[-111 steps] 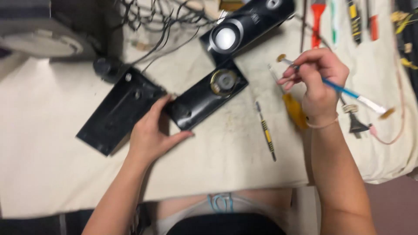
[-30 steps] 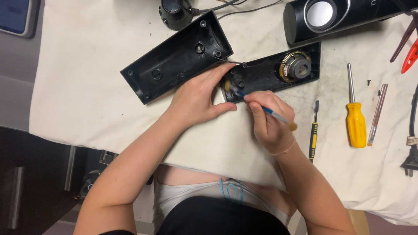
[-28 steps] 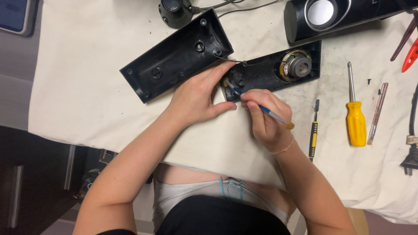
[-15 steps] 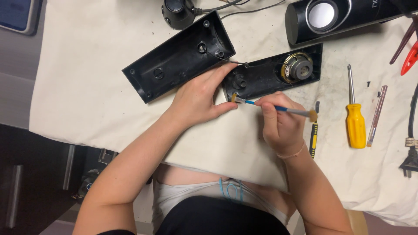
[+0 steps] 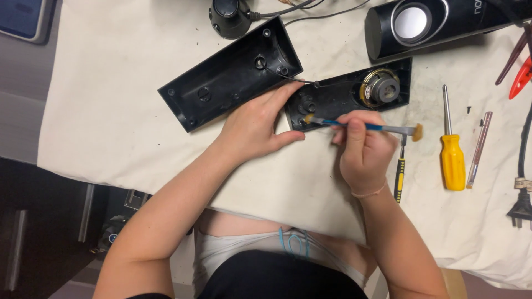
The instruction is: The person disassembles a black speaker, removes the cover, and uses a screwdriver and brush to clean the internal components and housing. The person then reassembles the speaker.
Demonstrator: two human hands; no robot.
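Nearest the camera, the person's right hand (image 5: 363, 155) is curled shut around a thin blue-handled brush (image 5: 360, 125), held nearly level, its bristle tip touching the near-left end of the open speaker front panel (image 5: 346, 94). The left hand (image 5: 256, 124) lies flat and spread, gripping nothing, with fingertips pressing the left end of that panel and the thumb stretched along its near edge. The panel lies inside-up on the cloth-covered worktop (image 5: 111, 99), its round speaker driver (image 5: 380, 88) at the right end. A thin wire joins it to the empty black back shell (image 5: 230, 75), lying just left. Right of the hand lie a small black-and-yellow screwdriver (image 5: 399, 177) and a larger yellow-handled screwdriver (image 5: 451, 149). Farther off stands a whole black speaker (image 5: 438, 22).
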